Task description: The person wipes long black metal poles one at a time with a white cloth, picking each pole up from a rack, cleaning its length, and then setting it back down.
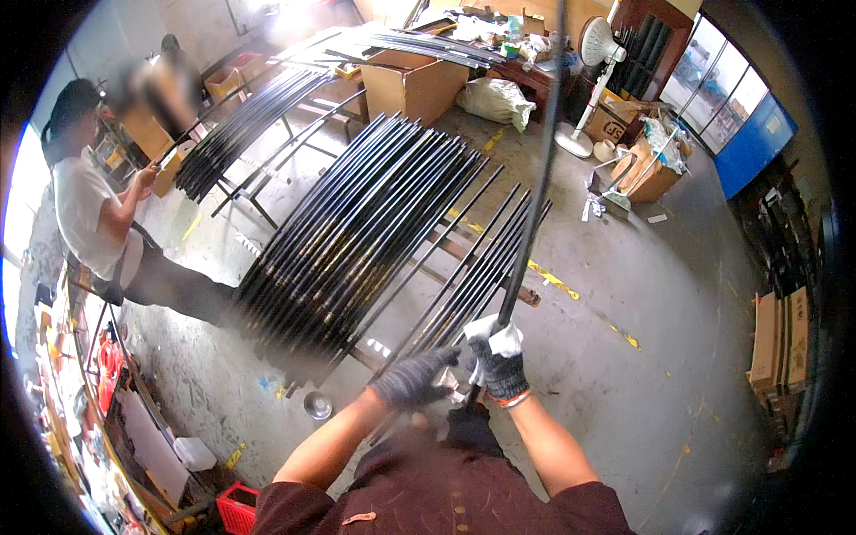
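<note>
My right hand (502, 367), in a dark grey knit glove, is closed round a long black rod (532, 209) with a white cloth (496, 336) wrapped between palm and rod. The rod stands steeply and runs up past the top of the view. My left hand (416, 376), gloved the same way, reaches toward it from the left, fingers stretched and thumb apart, slightly blurred. A crumpled white scrap (452, 385) shows between the hands. Just beyond lie several loose black rods (473, 276), and to their left a dense row of black rods (357, 232) rests on a rack.
At the left a person (98, 205) stands holding something small. Further back are another rod stack (254, 125), a large cardboard box (415, 89), a white sack (497, 102) and a standing fan (599, 53). A metal bowl (317, 405) and red basket (237, 508) sit on the floor.
</note>
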